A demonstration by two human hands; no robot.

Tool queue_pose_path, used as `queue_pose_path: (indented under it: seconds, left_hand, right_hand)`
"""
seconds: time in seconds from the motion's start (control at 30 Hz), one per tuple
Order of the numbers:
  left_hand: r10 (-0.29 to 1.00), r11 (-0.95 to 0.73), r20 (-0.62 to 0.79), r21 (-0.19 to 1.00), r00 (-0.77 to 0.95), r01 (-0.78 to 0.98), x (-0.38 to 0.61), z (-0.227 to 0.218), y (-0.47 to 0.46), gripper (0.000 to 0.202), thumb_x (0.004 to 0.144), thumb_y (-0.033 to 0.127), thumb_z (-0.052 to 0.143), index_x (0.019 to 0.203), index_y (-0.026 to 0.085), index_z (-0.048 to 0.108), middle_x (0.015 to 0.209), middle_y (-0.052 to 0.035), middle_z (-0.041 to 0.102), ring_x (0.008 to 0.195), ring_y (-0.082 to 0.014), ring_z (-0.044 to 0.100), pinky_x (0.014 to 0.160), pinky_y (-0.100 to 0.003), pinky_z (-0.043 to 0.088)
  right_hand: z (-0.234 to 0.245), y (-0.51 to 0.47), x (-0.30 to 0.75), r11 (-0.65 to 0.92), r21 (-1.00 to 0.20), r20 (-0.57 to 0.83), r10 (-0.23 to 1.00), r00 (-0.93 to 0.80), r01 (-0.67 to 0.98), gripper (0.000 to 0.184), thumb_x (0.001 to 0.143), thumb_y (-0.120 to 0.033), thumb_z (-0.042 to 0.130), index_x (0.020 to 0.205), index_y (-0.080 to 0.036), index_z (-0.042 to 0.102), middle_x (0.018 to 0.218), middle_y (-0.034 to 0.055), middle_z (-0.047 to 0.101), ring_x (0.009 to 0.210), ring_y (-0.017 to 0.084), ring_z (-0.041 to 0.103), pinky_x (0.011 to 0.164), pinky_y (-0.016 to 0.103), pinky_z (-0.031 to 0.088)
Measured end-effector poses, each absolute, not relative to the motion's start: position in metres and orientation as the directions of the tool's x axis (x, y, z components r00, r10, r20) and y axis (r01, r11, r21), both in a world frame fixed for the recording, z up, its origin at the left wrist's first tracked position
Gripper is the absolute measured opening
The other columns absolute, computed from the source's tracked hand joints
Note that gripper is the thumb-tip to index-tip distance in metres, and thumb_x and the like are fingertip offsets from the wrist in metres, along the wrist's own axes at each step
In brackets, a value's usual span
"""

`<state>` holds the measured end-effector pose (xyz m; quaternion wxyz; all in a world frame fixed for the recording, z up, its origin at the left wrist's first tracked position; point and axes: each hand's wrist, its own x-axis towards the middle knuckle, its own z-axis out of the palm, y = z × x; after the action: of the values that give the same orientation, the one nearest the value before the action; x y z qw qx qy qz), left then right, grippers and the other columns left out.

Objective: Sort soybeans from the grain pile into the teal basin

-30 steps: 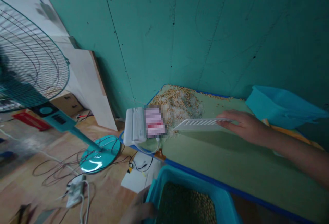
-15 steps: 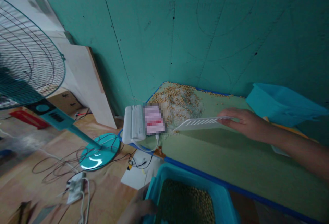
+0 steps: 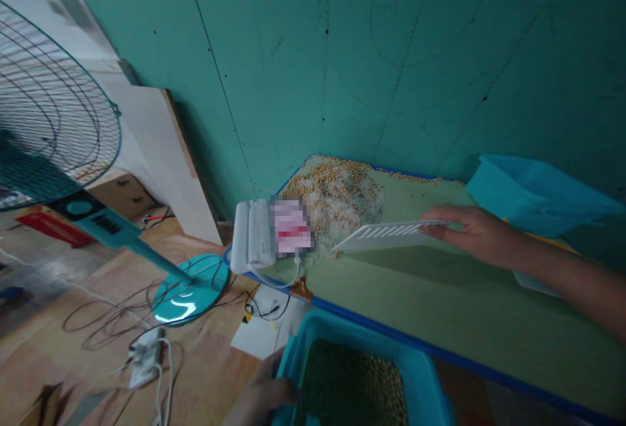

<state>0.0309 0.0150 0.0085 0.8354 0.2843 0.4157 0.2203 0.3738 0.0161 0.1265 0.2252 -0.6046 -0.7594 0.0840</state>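
My right hand grips one end of a flat white slotted plate, held tilted over the green tabletop. The plate's far corner points at a pile of yellowish beans mixed with whitish grains at the table's left end. Below the table's near edge, my left hand is closed on the left rim of a turquoise tub. Inside that tub lie dark green grains and yellowish beans.
A white device with a cable stands beside the pile, against a blurred-out screen. At the right is another turquoise tub. A standing fan, loose cords and a power strip occupy the left side. A green wall rises behind.
My right hand and the slotted plate have shifted very slightly to the right. The left hand stays on the tub rim, and the pile looks the same.
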Motion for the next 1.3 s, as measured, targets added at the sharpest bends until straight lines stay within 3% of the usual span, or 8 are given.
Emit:
queue_pose_path:
  seconds: [0.13, 0.3, 0.4, 0.63, 0.83, 1.0, 1.17, 1.3]
  left_hand:
    - [0.599, 0.738, -0.566, 0.665, 0.566, -0.115, 0.028, 0.003, 0.018, 0.037, 0.036, -0.003, 0.049, 0.057, 0.017, 0.072, 0.036, 0.0056, 0.059, 0.037, -0.0064, 0.044, 0.040, -0.015, 0.030]
    - [0.551, 0.756, -0.574, 0.650, 0.606, -0.071, 0.027, -0.011, 0.021, 0.029, 0.035, -0.002, 0.049, 0.048, 0.015, 0.068, 0.036, 0.0047, 0.059, 0.034, -0.0065, 0.038, 0.039, -0.020, 0.035]
    - [0.576, 0.737, -0.582, 0.673, 0.574, -0.058, 0.026, -0.012, 0.020, 0.039, 0.038, -0.003, 0.048, 0.062, 0.017, 0.071, 0.032, 0.0068, 0.055, 0.032, -0.0054, 0.034, 0.041, -0.020, 0.036]
    - [0.610, 0.698, -0.522, 0.710, 0.597, -0.092, 0.017, -0.006, 0.017, 0.042, 0.044, 0.001, 0.054, 0.082, 0.012, 0.069, 0.052, 0.0000, 0.065, 0.050, -0.0158, 0.052, 0.050, -0.025, 0.040]
    - [0.627, 0.684, -0.534, 0.726, 0.567, -0.073, 0.020, -0.003, 0.018, 0.045, 0.039, -0.005, 0.048, 0.073, 0.012, 0.071, 0.043, 0.0031, 0.061, 0.044, -0.0132, 0.052, 0.045, -0.022, 0.038]
    - [0.611, 0.718, -0.550, 0.688, 0.569, -0.106, 0.025, 0.005, 0.015, 0.045, 0.040, 0.000, 0.049, 0.075, 0.016, 0.071, 0.038, 0.0058, 0.057, 0.036, -0.0055, 0.040, 0.038, -0.016, 0.027]
    - [0.551, 0.727, -0.552, 0.685, 0.626, -0.036, 0.020, -0.003, 0.020, 0.047, 0.039, 0.002, 0.055, 0.082, 0.014, 0.069, 0.044, 0.0031, 0.062, 0.048, -0.0152, 0.052, 0.046, -0.022, 0.038]
    - [0.584, 0.735, -0.537, 0.668, 0.609, -0.115, 0.021, 0.005, 0.020, 0.053, 0.044, 0.003, 0.053, 0.094, 0.014, 0.066, 0.041, 0.0052, 0.057, 0.040, -0.0110, 0.046, 0.044, -0.021, 0.038]
  right_hand:
    - [0.127, 0.019, 0.372, 0.246, -0.405, 0.216, 0.962, -0.169, 0.881, 0.023, 0.081, -0.036, 0.045, 0.087, -0.019, 0.058, 0.085, 0.0060, 0.064, 0.080, 0.018, 0.057, 0.073, 0.032, 0.043]
    - [0.129, 0.020, 0.368, 0.256, -0.404, 0.196, 0.962, -0.190, 0.878, 0.021, 0.082, -0.035, 0.045, 0.087, -0.019, 0.058, 0.083, 0.0052, 0.063, 0.079, 0.017, 0.056, 0.072, 0.031, 0.042]
    - [0.129, 0.017, 0.367, 0.261, -0.409, 0.190, 0.962, -0.198, 0.874, 0.021, 0.082, -0.035, 0.045, 0.087, -0.019, 0.058, 0.082, 0.0047, 0.063, 0.078, 0.016, 0.056, 0.071, 0.030, 0.042]
    - [0.129, 0.009, 0.366, 0.258, -0.405, 0.189, 0.962, -0.196, 0.877, 0.022, 0.081, -0.036, 0.045, 0.086, -0.019, 0.058, 0.082, 0.0052, 0.062, 0.080, 0.018, 0.055, 0.070, 0.032, 0.042]
    - [0.129, 0.002, 0.363, 0.276, -0.416, 0.193, 0.958, -0.212, 0.867, 0.020, 0.081, -0.036, 0.045, 0.084, -0.021, 0.058, 0.080, 0.0038, 0.061, 0.079, 0.017, 0.055, 0.070, 0.032, 0.042]
    - [0.129, -0.009, 0.362, 0.299, -0.433, 0.221, 0.950, -0.222, 0.850, 0.017, 0.080, -0.035, 0.047, 0.081, -0.022, 0.059, 0.075, 0.0020, 0.061, 0.075, 0.017, 0.056, 0.067, 0.031, 0.043]
    - [0.132, -0.023, 0.356, 0.335, -0.420, 0.241, 0.937, -0.253, 0.843, 0.012, 0.080, -0.033, 0.047, 0.078, -0.027, 0.057, 0.072, -0.0007, 0.061, 0.072, 0.016, 0.057, 0.064, 0.030, 0.045]
    - [0.139, -0.039, 0.342, 0.410, -0.323, 0.279, 0.903, -0.328, 0.853, 0.012, 0.078, -0.026, 0.047, 0.082, -0.034, 0.055, 0.068, -0.0028, 0.063, 0.067, 0.018, 0.059, 0.061, 0.031, 0.047]
